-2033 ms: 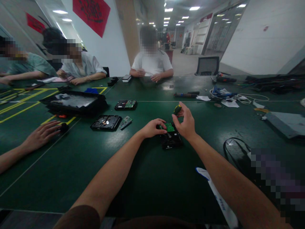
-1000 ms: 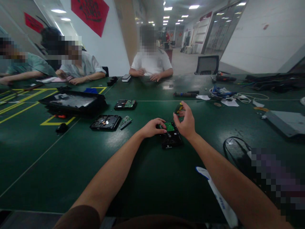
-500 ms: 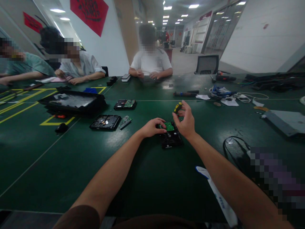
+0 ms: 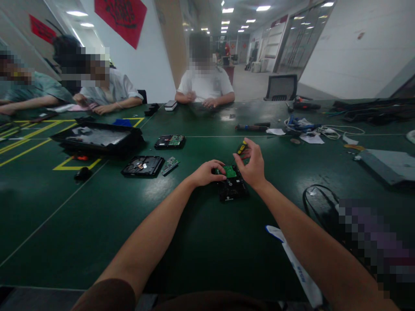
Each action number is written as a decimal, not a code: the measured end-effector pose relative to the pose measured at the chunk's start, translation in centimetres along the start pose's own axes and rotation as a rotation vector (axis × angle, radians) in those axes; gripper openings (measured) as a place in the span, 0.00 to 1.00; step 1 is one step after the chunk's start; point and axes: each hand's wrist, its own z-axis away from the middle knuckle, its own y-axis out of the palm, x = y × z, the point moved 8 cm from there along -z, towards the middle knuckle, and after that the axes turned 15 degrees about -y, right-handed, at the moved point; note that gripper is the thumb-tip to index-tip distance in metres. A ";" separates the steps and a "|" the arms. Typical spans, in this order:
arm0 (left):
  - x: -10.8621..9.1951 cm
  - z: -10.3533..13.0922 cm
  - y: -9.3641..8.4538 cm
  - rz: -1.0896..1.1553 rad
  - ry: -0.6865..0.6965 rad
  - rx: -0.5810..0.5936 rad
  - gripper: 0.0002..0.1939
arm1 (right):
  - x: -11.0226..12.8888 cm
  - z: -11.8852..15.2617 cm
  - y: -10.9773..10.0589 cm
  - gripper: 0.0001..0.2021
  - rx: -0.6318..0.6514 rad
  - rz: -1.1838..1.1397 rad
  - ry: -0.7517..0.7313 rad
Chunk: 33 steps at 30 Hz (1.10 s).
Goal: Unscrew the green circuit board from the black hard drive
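Observation:
A black hard drive point(image 4: 234, 192) with a green circuit board point(image 4: 230, 171) lies flat on the table in front of me. My left hand point(image 4: 209, 173) grips its left edge, thumb and fingers curled over the board side. In my right hand point(image 4: 253, 164) is a screwdriver point(image 4: 241, 147) with a yellow and black handle, pinched between thumb and fingers. It stands nearly upright over the drive's far right part; its thin tip is too small to make out.
To the left lie an opened drive casing point(image 4: 142, 166), a loose circuit board point(image 4: 170, 165) and another hard drive point(image 4: 169, 141). A large black tray point(image 4: 100, 138) stands farther left. At right are a grey metal box point(image 4: 389, 166) and tangled cables point(image 4: 340, 131). Several people sit across the table point(image 4: 136, 242).
The fingers of my right hand have shifted slightly on the screwdriver handle, which sits a touch lower. My left hand and the hard drive stay in place.

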 end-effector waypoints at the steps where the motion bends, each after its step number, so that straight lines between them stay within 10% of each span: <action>1: 0.0 0.0 0.0 0.000 0.004 0.000 0.11 | 0.0 0.0 0.0 0.33 0.003 0.003 -0.005; 33: 0.0 0.0 0.0 0.017 -0.030 0.010 0.12 | 0.1 -0.1 0.2 0.33 0.020 -0.037 0.012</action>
